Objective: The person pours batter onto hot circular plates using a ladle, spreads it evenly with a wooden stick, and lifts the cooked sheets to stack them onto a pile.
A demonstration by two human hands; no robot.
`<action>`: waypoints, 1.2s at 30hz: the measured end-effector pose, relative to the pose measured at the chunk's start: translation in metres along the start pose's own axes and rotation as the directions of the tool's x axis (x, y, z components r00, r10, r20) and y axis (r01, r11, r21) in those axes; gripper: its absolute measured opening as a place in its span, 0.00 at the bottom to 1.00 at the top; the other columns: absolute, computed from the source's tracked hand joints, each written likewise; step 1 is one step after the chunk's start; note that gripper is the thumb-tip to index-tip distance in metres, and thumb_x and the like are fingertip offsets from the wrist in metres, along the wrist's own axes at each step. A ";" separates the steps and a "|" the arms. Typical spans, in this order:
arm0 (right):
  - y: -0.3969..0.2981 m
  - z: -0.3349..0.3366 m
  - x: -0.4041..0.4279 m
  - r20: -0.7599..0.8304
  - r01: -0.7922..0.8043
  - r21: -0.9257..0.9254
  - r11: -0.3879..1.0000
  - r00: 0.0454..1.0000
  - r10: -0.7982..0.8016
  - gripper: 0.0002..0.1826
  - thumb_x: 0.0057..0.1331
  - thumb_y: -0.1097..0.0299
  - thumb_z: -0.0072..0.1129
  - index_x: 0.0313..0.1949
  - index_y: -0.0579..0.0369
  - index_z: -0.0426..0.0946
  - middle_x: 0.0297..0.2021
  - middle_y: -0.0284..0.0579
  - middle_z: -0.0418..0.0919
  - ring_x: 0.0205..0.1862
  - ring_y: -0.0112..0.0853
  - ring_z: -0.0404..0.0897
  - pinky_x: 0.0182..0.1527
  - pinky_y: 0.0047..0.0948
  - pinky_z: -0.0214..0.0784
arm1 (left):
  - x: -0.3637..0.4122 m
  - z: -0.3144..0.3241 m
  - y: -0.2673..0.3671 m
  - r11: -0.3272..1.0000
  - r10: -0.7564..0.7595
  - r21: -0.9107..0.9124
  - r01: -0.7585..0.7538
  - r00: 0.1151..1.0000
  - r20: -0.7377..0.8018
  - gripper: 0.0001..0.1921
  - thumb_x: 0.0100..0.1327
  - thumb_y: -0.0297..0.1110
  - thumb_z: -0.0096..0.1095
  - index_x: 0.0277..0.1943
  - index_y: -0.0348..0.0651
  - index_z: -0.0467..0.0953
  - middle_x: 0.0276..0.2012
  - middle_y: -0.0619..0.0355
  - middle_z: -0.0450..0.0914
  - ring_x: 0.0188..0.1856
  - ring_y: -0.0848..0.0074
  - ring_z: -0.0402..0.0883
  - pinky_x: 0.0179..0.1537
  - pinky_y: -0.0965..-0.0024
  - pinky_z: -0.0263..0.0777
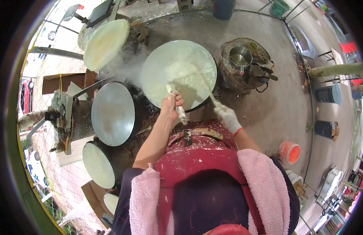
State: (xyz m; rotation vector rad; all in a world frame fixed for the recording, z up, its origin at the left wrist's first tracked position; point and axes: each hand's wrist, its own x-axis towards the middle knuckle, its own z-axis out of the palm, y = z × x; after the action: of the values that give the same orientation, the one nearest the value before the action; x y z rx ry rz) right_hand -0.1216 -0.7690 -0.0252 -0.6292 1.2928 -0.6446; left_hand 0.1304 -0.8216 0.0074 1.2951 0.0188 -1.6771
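Observation:
Before me lies a large round pan (158, 97) coated with pale wet batter, steam drifting off its left side. My bare left hand (172, 103), at the pan's near edge, is closed around a batter-smeared handle-like tool (181, 115); the tool's upper end lies over the pan and its kind is unclear. My right hand (227, 117) wears a pale glove with an orange cuff. It grips a long-handled spreading tool (209, 93) whose blurred far end reaches over the middle of the batter. A smeared red apron (199, 164) covers my front.
On the left stand a bare metal griddle (112, 114), a batter-coated griddle (98, 165) and a tilted round griddle (106, 45) with a pale sheet. A metal pot (240, 56) sits on a stump-like stand (228, 75) at right. An orange bucket (289, 152) stands behind right.

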 end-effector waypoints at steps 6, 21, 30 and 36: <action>-0.021 0.015 -0.003 0.208 -0.127 -0.073 0.989 0.968 0.139 0.22 0.64 0.62 0.61 0.57 0.50 0.75 0.24 0.25 0.71 0.18 0.13 0.62 0.19 0.14 0.54 | -0.011 0.011 -0.005 0.801 0.096 -0.583 0.136 0.932 0.350 0.01 0.64 0.22 0.50 0.37 0.35 0.68 0.22 0.64 0.63 0.22 0.85 0.65 0.26 0.80 0.63; 0.007 0.002 0.057 0.137 0.323 -0.286 0.902 0.945 -0.296 0.26 0.63 0.71 0.59 0.59 0.67 0.68 0.56 0.46 0.75 0.57 0.25 0.72 0.61 0.23 0.59 | -0.116 -0.125 0.149 0.905 0.373 -0.349 -0.241 0.845 0.383 0.10 0.71 0.30 0.45 0.42 0.29 0.67 0.18 0.69 0.60 0.11 0.91 0.59 0.16 0.83 0.51; 0.005 0.290 0.046 0.372 0.499 -0.636 0.588 0.867 -0.332 0.29 0.65 0.51 0.53 0.61 0.54 0.69 0.45 0.57 0.79 0.46 0.39 0.80 0.48 0.33 0.70 | -0.024 -0.298 0.181 0.697 0.625 0.488 -0.525 0.778 -0.056 0.14 0.64 0.37 0.59 0.30 0.34 0.70 0.18 0.60 0.69 0.12 0.79 0.65 0.16 0.72 0.57; 0.065 0.370 0.050 0.295 0.456 -0.760 0.463 0.877 -0.380 0.28 0.65 0.49 0.51 0.61 0.47 0.68 0.39 0.56 0.80 0.40 0.46 0.80 0.44 0.38 0.70 | -0.033 -0.382 0.188 0.199 0.912 0.919 -0.341 0.407 -0.047 0.14 0.65 0.36 0.56 0.36 0.30 0.70 0.23 0.44 0.75 0.23 0.56 0.76 0.26 0.59 0.68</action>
State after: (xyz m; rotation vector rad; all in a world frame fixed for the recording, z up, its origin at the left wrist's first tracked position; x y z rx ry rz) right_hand 0.2556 -0.7390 -0.0457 -1.7951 1.3259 -0.3573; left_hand 0.5361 -0.6942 -0.0372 2.0648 -0.9772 -0.2661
